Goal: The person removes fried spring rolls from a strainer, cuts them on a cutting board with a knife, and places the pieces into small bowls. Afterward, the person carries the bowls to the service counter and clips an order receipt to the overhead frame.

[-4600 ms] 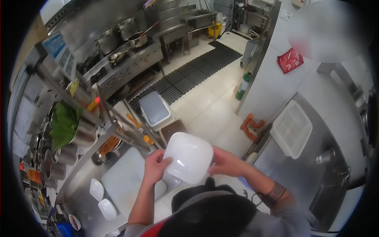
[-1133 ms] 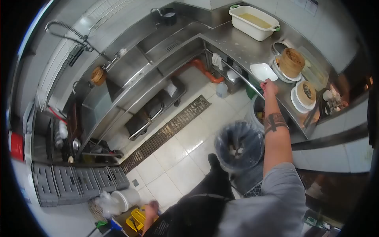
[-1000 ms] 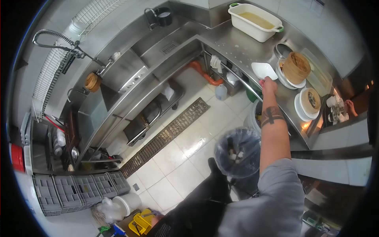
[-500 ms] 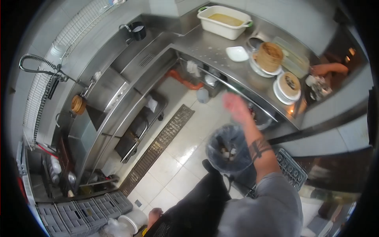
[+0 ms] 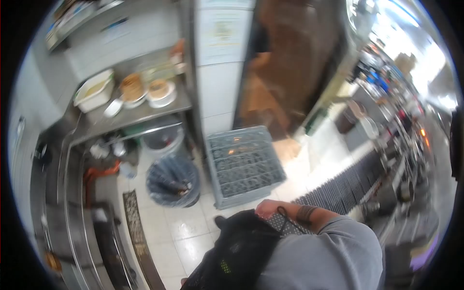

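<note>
Low in front of me, my right hand (image 5: 267, 209) is beside my black apron (image 5: 237, 246), over dotted dark fabric. Its fingers are blurred, and I cannot tell whether they grip anything. Just beyond it stands a grey dishwasher rack (image 5: 246, 166) with a gridded inside. Only a sliver of my left hand (image 5: 183, 281) shows at the bottom edge, left of the apron, with its fingers hidden. A bin lined with a clear bag (image 5: 173, 180) stands on the floor to the left of the rack, with scraps inside.
Bamboo steamers (image 5: 132, 88) with white bowls, a small white dish (image 5: 113, 108) and a white tub (image 5: 94, 91) sit on the steel counter (image 5: 145, 113). Another person's hand (image 5: 178, 48) shows at its far end. A cluttered kitchen line (image 5: 396, 130) runs along the right.
My view has swung to the right, bringing the grey rack and kitchen line into sight. My right hand has come back from above the bin to beside my apron.
</note>
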### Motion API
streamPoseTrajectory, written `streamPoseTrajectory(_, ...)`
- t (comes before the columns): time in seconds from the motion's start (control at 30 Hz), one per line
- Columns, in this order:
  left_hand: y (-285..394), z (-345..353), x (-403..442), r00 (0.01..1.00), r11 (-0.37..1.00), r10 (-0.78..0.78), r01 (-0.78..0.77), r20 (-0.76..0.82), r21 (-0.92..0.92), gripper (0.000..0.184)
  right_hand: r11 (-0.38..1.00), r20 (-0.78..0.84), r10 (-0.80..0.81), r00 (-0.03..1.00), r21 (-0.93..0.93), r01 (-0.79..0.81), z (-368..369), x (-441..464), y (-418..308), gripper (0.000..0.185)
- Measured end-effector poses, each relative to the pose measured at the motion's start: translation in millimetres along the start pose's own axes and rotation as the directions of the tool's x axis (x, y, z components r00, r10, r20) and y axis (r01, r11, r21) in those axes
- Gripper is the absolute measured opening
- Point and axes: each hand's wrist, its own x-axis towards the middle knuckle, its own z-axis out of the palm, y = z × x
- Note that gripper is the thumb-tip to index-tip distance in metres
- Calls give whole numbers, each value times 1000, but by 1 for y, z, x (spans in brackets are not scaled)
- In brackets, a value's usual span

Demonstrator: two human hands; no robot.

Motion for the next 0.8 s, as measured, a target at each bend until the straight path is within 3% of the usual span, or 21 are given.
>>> streamPoseTrajectory(0.03,20,0,4,1000,998,23,-24,17,55,25,773,46,-259,965,-589,236,-5,-14,51,23)
streamPoseTrajectory(0.1,63,-1,15,996,984,74,-81,48,157,26,477,-27,-274,961,-872,111,-11,-51,118,22)
streamPoseTrajectory(0.13,88,0,21,993,975,101,-111,59,193,26,513,-81,-274,958,-855,74,-6,-75,141,22)
streamPoseTrajectory(0.17,114,3,26,990,963,125,-138,69,230,27,803,-333,-59,941,-576,-153,-4,-98,163,21)
streamPoseTrajectory(0.23,171,18,37,979,931,186,-203,83,303,28,936,-486,222,845,-137,-324,-4,-150,200,21)
streamPoseTrajectory(0.27,200,25,40,972,909,216,-234,90,345,28,933,-512,359,781,168,-319,4,-185,208,21)
streamPoseTrajectory(0.3,231,31,43,962,877,254,-274,102,394,29,845,-483,493,724,464,-267,11,-221,209,22)
streamPoseTrajectory(0.37,291,44,58,917,737,363,-391,165,551,29,797,-547,554,627,566,-211,24,-287,230,30)
streamPoseTrajectory(0.4,325,50,67,874,594,429,-464,229,657,30,785,-548,579,605,574,-232,36,-309,263,28)
streamPoseTrajectory(0.43,361,64,80,782,323,516,-556,350,766,30,871,-610,98,786,-329,-364,72,-289,380,27)
streamPoseTrajectory(0.47,397,83,94,673,24,562,-594,481,804,31,922,-591,381,711,186,-340,81,-336,380,21)
streamPoseTrajectory(0.5,436,110,106,572,-203,587,-582,574,787,31,730,-521,631,575,650,-212,91,-385,373,16)
streamPoseTrajectory(0.53,477,138,118,498,-408,562,-528,661,745,28,517,-426,762,488,854,-61,104,-420,380,15)
streamPoseTrajectory(0.57,520,182,124,748,375,550,-618,371,691,26,287,-302,858,415,953,100,108,-454,388,14)
streamPoseTrajectory(0.6,563,227,122,952,935,247,-283,183,213,24,278,-288,868,404,957,85,114,-477,409,14)
streamPoseTrajectory(0.63,606,263,111,751,673,557,-659,356,336,22,306,-292,871,396,952,31,133,-495,443,16)
streamPoseTrajectory(0.67,649,299,93,670,600,617,-740,413,304,21,339,-303,868,393,940,-23,139,-511,469,19)
streamPoseTrajectory(0.7,702,338,55,580,522,670,-812,464,262,22,247,-229,911,343,969,-8,132,-532,474,22)
streamPoseTrajectory(0.73,742,381,18,714,735,570,-664,406,136,27,154,-151,943,296,988,12,124,-550,478,26)
streamPoseTrajectory(0.8,797,436,-4,687,708,554,-686,471,167,30,154,-109,957,268,976,-153,115,-567,516,30)
